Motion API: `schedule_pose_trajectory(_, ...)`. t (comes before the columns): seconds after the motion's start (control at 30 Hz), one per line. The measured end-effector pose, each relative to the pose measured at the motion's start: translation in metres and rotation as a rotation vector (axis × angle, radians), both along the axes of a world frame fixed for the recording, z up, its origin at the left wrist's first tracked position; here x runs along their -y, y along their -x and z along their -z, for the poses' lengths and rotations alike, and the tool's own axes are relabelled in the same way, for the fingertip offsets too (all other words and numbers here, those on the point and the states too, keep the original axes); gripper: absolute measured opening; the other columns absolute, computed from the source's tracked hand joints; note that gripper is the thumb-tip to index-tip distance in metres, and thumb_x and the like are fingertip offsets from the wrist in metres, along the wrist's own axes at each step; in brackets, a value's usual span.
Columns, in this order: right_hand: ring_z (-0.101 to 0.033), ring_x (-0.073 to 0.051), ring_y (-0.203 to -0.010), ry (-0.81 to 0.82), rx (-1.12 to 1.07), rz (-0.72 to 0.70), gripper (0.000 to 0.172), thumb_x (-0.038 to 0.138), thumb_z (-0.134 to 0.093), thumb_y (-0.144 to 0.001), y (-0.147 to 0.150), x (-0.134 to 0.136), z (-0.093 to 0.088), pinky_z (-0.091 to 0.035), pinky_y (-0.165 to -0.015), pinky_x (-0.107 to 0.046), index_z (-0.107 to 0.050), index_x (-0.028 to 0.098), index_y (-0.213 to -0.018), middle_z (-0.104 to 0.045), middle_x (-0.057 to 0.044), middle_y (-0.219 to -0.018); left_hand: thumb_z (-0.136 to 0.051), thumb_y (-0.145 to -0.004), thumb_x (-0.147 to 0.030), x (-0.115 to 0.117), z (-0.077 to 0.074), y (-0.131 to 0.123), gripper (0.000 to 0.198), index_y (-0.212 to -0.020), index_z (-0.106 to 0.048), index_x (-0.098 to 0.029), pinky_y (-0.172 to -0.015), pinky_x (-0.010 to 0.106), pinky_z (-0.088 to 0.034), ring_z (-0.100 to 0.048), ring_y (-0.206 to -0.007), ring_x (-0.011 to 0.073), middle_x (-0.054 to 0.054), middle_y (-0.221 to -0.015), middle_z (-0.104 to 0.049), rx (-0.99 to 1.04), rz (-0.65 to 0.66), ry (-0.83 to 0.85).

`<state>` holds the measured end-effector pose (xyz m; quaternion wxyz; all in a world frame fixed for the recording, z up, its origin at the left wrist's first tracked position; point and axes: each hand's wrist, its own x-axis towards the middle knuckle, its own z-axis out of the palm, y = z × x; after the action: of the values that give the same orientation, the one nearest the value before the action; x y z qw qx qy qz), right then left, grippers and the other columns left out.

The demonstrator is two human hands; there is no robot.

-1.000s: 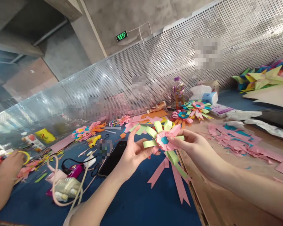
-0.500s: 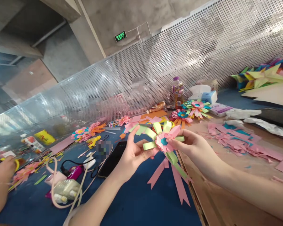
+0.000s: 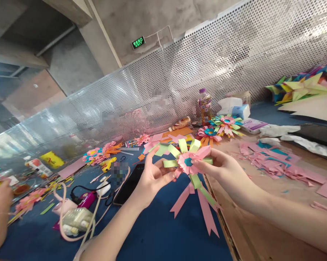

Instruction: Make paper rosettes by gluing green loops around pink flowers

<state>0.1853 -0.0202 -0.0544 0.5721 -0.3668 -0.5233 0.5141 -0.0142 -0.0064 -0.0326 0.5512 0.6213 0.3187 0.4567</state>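
A paper flower [image 3: 185,162] with green loops, a pink ring and a blue centre is held up between my two hands. My left hand [image 3: 156,177] pinches its lower left edge between thumb and fingers, with the index finger raised. On the other side, my right hand [image 3: 218,165] grips the flower, its thumb on the pink petals near the centre. Pink and green paper tails [image 3: 207,214] with notched ends hang below it over the blue table [image 3: 149,232].
Another person's hand [image 3: 1,203] is at the far left. A black phone [image 3: 129,185], cables and a purple plug [image 3: 87,199] lie left of my arm. Behind stand finished flowers [image 3: 227,125] and a bottle [image 3: 205,107]. Pink scraps [image 3: 274,159] cover the brown board at right.
The flower has turned slightly in my hands, and its green loops have shifted a little. The other person's hand at the left has moved slightly further left.
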Motion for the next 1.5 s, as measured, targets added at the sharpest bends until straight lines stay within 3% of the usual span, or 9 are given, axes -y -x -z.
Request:
schedule_pose_trajectory(0.27, -0.065, -0.020, -0.084, 0.011, -0.027, -0.006, 0.017, 0.037, -0.064, -0.079, -0.0003, -0.0023, 0.0019, -0.049, -0.076, -0.032, -0.064, 0.021, -0.086, -0.069, -0.003, -0.086, -0.068, -0.075, -0.006, -0.0017, 0.0012, 0.0005, 0.069, -0.126, -0.029, -0.032, -0.068, 0.026, -0.050, -0.064, -0.077, 0.0130, -0.003, -0.092, -0.049, 0.026, -0.024, -0.032)
schedule_pose_trajectory(0.5, -0.065, -0.020, -0.085, 0.041, -0.026, -0.026, 0.020, 0.039, -0.066, -0.078, -0.0013, -0.0028, 0.0017, -0.048, -0.077, -0.032, -0.062, 0.021, -0.087, -0.069, -0.002, -0.082, -0.069, -0.073, -0.005, -0.0037, 0.0028, 0.0031, 0.070, -0.123, -0.030, -0.034, -0.066, 0.029, -0.051, -0.064, -0.075, 0.0140, -0.002, -0.098, -0.046, 0.047, -0.038, -0.032)
schedule_pose_trajectory(0.83, -0.064, -0.022, -0.092, 0.017, -0.010, -0.063, 0.027, 0.042, -0.065, -0.079, -0.0016, -0.0023, 0.0027, -0.049, -0.081, -0.033, -0.063, 0.022, -0.097, -0.070, -0.005, -0.097, -0.068, -0.075, -0.005, -0.0031, 0.0010, 0.0045, 0.071, -0.125, -0.028, -0.036, -0.065, 0.028, -0.048, -0.065, -0.076, 0.0149, -0.002, -0.096, -0.048, 0.042, 0.013, -0.044)
schedule_pose_trajectory(1.13, -0.065, -0.021, -0.091, -0.005, 0.028, -0.077, 0.026, 0.043, -0.064, -0.079, -0.0023, -0.0041, 0.0027, -0.049, -0.081, -0.032, -0.064, 0.022, -0.094, -0.070, -0.003, -0.088, -0.067, -0.076, -0.004, -0.0038, 0.0011, 0.0050, 0.072, -0.127, -0.028, -0.037, -0.069, 0.028, -0.049, -0.066, -0.079, 0.0157, -0.002, -0.097, -0.050, 0.028, 0.038, -0.054)
schedule_pose_trajectory(1.5, -0.067, -0.019, -0.085, 0.012, 0.066, -0.056, 0.020, 0.038, -0.065, -0.079, -0.0029, -0.0027, -0.0016, -0.050, -0.075, -0.029, -0.063, 0.021, -0.089, -0.072, -0.003, -0.091, -0.066, -0.077, -0.006, -0.0016, -0.0007, 0.0054, 0.075, -0.131, -0.027, -0.039, -0.068, 0.027, -0.050, -0.066, -0.081, 0.0168, 0.000, -0.099, -0.052, 0.008, 0.059, -0.051)
